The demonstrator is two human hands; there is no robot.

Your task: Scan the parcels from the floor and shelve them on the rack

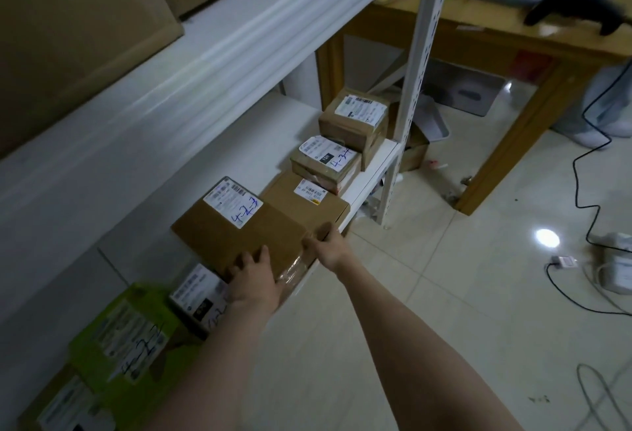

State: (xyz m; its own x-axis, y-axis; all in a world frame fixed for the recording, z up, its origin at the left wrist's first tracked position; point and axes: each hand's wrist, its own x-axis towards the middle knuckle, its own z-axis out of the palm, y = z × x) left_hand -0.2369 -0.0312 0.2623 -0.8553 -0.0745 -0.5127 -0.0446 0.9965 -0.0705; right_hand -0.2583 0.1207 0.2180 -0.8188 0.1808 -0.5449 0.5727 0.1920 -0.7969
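Observation:
A brown cardboard parcel [239, 232] with a white label marked in blue pen lies on the lower shelf [372, 170] of the white rack, at its front edge. My left hand [253, 280] rests on the parcel's near corner, fingers spread over the top. My right hand [328, 242] grips the parcel's right front corner, thumb on top. To the right on the same shelf sit three more labelled brown parcels [304, 201], [325, 163], [355, 122]. To the left lie a white-labelled parcel [198, 297] and a green box [126, 338].
Large cardboard boxes [78, 30] fill the upper shelf. The rack's white upright [417, 64] stands at the right end. Behind it is a wooden desk [496, 40] with a black scanner [574, 3]. Cables [581, 191] and a power strip [615, 239] lie on the tiled floor.

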